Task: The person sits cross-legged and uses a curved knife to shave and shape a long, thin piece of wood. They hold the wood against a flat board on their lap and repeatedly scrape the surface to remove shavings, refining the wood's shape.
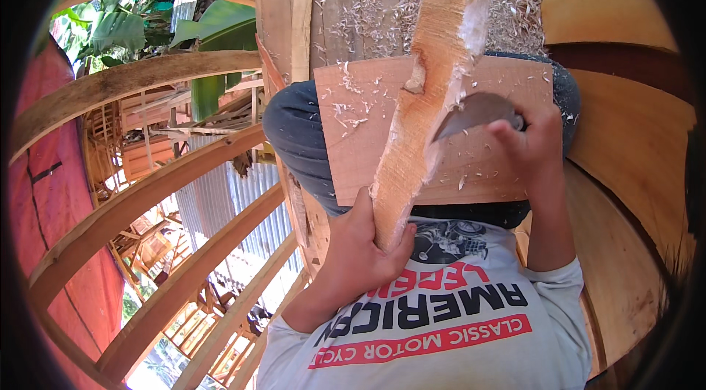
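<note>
A long rough piece of wood [430, 96] with uneven, pale edges slopes up and away from my body. Its near end is gripped in my left hand [360, 254], thumb on one side and fingers around the other. My right hand [538, 136] is closed around the handle of a wide-bladed knife [479, 112]; the grip is mostly hidden by my fingers. The blade's tip touches the wood's right edge, about midway along. A dark notch or knot shows on the wood's left side. Beneath it, a flat wooden board [357, 147] lies across my lap.
Curled wood shavings [515, 11] cover the plank floor [338, 4] ahead and dot the board. Curved wooden ribs [169, 66] stand at the left, with gaps showing leaves and corrugated sheets [220, 199]. Curved planks [618, 118] wall the right side, close to my right arm.
</note>
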`<action>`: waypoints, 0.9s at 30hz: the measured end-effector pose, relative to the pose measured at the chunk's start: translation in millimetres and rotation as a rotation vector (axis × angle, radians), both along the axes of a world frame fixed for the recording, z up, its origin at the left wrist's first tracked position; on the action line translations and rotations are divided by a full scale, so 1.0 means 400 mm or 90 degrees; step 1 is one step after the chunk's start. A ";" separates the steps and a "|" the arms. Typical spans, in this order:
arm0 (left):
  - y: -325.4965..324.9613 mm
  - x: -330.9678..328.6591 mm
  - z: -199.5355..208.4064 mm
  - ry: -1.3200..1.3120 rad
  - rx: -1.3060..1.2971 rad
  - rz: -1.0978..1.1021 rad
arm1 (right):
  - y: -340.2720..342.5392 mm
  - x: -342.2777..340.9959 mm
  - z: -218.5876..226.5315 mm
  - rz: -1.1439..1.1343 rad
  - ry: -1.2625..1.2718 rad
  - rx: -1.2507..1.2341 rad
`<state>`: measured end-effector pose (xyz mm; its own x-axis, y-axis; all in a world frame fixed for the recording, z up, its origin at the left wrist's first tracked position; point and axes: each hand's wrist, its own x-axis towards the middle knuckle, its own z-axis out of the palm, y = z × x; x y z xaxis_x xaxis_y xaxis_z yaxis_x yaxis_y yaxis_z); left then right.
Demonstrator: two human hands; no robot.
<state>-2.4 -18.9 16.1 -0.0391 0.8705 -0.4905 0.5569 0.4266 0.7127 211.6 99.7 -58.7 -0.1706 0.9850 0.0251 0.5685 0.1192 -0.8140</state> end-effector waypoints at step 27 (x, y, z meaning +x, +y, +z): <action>0.025 -0.055 0.005 -0.091 -0.022 -0.016 | -0.050 -0.057 0.015 0.123 -0.105 0.005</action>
<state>-24.4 -9.0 18.0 0.0548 0.8526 -0.5196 0.4613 0.4399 0.7705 188.7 79.7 -52.5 -0.3581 0.9336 -0.0103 0.6593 0.2450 -0.7109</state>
